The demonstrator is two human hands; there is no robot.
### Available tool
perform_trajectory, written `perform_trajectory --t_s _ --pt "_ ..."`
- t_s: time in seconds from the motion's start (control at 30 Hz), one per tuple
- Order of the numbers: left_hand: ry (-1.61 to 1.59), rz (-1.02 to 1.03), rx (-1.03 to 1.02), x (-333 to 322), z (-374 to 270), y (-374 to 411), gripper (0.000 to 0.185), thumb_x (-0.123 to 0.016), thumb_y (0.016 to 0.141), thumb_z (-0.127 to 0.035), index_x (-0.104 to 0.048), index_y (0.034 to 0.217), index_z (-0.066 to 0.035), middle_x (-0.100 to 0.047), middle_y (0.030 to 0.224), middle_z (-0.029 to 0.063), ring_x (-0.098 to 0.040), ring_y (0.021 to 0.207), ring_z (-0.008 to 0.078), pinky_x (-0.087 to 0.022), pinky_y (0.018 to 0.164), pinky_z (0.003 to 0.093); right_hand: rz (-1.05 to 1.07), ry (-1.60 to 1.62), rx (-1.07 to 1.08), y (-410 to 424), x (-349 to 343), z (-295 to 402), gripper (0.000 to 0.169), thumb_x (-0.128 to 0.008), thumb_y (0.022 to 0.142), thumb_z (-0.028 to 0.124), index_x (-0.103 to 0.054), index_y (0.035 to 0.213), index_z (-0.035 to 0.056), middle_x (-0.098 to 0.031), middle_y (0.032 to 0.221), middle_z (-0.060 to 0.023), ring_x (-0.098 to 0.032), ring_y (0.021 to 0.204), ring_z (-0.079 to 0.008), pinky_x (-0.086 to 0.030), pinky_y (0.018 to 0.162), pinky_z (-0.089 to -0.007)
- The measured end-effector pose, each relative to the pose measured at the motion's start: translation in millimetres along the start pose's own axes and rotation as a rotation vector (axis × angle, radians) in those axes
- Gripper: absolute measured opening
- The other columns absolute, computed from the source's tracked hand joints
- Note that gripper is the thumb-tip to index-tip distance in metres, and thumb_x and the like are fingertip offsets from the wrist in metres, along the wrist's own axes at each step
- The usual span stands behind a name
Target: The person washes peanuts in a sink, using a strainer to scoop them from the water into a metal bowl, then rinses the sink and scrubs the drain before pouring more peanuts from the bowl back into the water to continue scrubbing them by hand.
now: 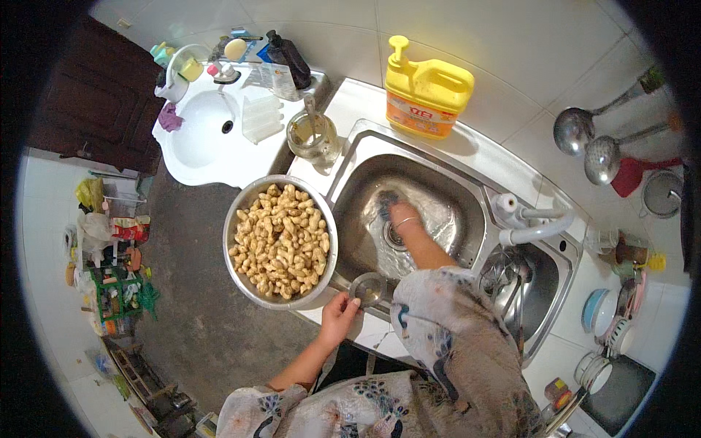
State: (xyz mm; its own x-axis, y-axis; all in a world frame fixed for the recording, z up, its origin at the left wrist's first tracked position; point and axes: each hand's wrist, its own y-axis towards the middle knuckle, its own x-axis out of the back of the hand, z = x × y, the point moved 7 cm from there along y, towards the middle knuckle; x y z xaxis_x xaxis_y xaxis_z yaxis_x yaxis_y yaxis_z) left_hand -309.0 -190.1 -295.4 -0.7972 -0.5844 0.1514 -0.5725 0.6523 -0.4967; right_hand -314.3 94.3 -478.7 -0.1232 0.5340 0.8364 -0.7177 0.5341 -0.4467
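Note:
My left hand (338, 316) grips the rim of a small round strainer or drain basket (367, 289) over the near edge of the steel sink. Down in the large sink basin (350, 219), my right hand (404, 212) reaches beside the drain (394, 236), in shallow water. Its fingertips are on a dark scrubber or cloth (389, 201); blur hides how it is held. Left of the sink, a steel bowl (227, 246) full of unshelled peanuts (282, 241) rests at the counter's edge.
A glass jar (312, 137) with a spoon stands behind the bowl. A yellow pump jug (427, 96) is behind the sink. The white faucet (536, 230) rises at the right, by a smaller basin (539, 295) with utensils. A white washbasin (191, 164) is at the left.

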Motion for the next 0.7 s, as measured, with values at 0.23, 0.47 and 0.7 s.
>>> perform_trajectory --t_s 0.23,0.47,0.7 --pt "-0.113 0.004 -0.022 -4 0 1 0.018 -0.056 0.087 -0.015 -0.051 0.075 -0.002 -0.052 0.066 -0.0001 -0.051 0.062 0.0070 -0.042 0.056 0.0230 -0.054 0.042 -0.003 -86 97 -45 0.025 -0.050 0.080 0.010 -0.061 0.103 0.0083 -0.060 0.104 -0.0152 -0.056 0.102 -0.0312 -0.047 0.083 -0.0412" --pt "-0.086 -0.006 -0.076 -8 -4 4 0.017 -0.056 0.087 -0.014 -0.050 0.076 -0.002 -0.049 0.066 -0.0003 -0.049 0.061 0.0066 -0.044 0.056 0.0229 0.426 -0.288 -0.118 -127 1 -78 0.026 -0.053 0.080 0.014 -0.065 0.102 0.0068 -0.059 0.111 -0.0141 -0.057 0.103 -0.0283 -0.047 0.081 -0.0423" --pt "-0.081 -0.044 -0.029 -2 17 2 0.023 -0.057 0.086 -0.016 -0.049 0.071 -0.001 -0.048 0.063 0.0001 -0.049 0.061 0.0080 -0.043 0.056 0.0241 0.484 -0.113 0.365 -133 -36 61 0.026 -0.056 0.072 0.004 -0.062 0.098 0.0029 -0.060 0.098 -0.0198 -0.058 0.093 -0.0340 -0.047 0.080 -0.0400"
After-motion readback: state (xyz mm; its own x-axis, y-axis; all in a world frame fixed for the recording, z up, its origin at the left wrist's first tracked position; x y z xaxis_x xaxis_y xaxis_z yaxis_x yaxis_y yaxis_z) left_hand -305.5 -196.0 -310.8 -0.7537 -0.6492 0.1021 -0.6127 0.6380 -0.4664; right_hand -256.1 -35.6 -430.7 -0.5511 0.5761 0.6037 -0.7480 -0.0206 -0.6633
